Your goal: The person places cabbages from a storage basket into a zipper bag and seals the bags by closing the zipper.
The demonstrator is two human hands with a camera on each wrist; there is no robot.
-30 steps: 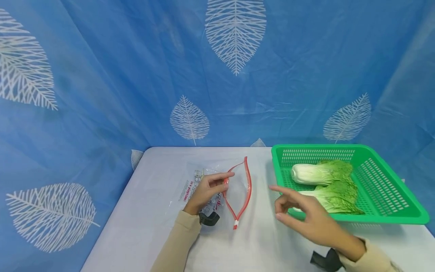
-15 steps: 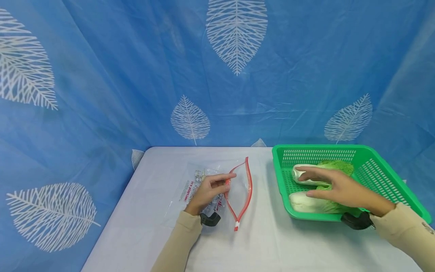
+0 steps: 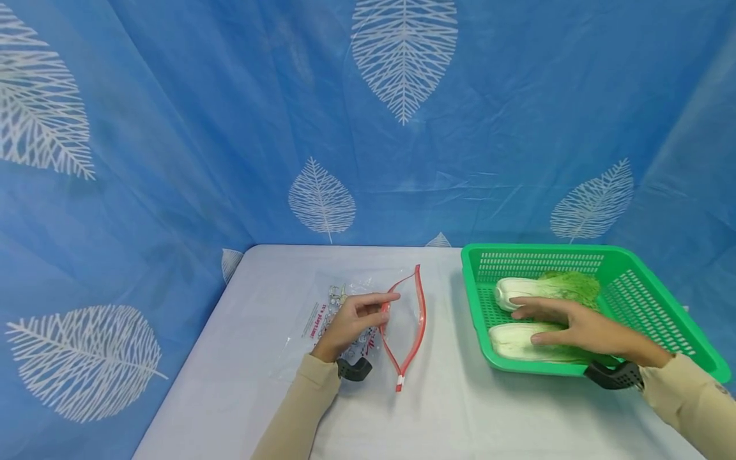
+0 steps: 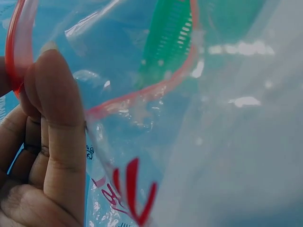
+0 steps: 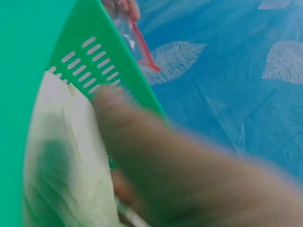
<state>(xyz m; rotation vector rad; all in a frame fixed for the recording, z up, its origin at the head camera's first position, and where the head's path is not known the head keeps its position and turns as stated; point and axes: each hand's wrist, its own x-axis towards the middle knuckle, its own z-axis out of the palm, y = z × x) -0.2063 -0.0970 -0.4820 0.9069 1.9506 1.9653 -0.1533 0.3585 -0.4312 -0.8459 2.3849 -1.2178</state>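
Note:
A clear zip bag (image 3: 422,313) with a red zip edge and printed lettering lies on the table, its mouth spread apart. My left hand (image 3: 347,326) pinches the near side of that mouth between thumb and fingers (image 4: 59,90). Two pale-stemmed, green-leaved Chinese cabbages lie side by side in a green basket: the far cabbage (image 3: 512,291) and the near cabbage (image 3: 506,342). Over the near one my right hand (image 3: 581,326) is spread, fingers apart from the thumb. In the right wrist view the blurred thumb is beside a cabbage (image 5: 66,165); contact cannot be made out.
The green slotted basket (image 3: 468,287) stands at the right of the white-covered table (image 3: 437,421). A blue curtain (image 3: 489,128) with white leaf prints rises behind the table and at both sides. Each wrist wears a black camera strap.
From between bag and basket, the right hand has moved right over the cabbages, then slightly lower toward the near one. The left hand keeps its grip on the bag's edge.

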